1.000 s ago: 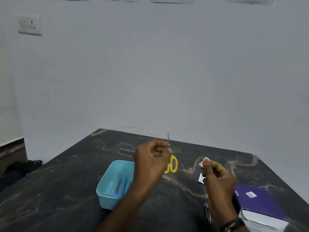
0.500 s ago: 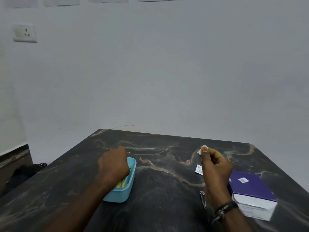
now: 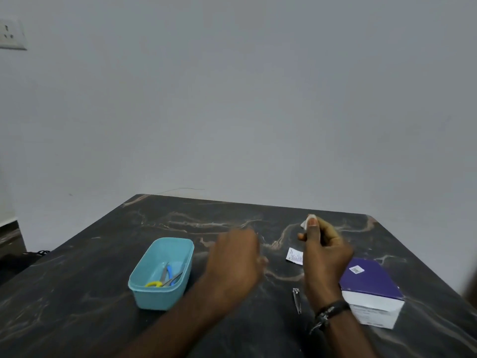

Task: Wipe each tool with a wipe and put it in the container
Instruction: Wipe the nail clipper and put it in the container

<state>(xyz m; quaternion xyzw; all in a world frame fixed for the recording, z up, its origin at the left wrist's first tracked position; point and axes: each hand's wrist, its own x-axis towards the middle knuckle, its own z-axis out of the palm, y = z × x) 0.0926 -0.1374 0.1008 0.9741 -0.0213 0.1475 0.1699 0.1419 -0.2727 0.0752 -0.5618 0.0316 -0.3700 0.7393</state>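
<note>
A light blue container (image 3: 144,293) stands on the dark marble table (image 3: 77,293). Inside lie yellow-handled scissors (image 3: 154,283) and a blue-handled tool (image 3: 169,271). My left hand (image 3: 236,262) hovers blurred over the table to the right of the container, fingers loosely curled, nothing visible in it. My right hand (image 3: 325,251) is raised and pinches a small white wipe (image 3: 305,223) between thumb and fingers. A metal nail clipper (image 3: 296,300) lies on the table just left of my right wrist.
A purple and white box (image 3: 371,290) sits at the right, near the table's right edge. A torn white wipe sachet (image 3: 294,255) lies between my hands. A wall stands behind the table, with a socket (image 3: 11,34) at the upper left.
My left hand carried the yellow scissors to the container, left them inside, and has now moved right, away from it. The right hand still holds the wipe.
</note>
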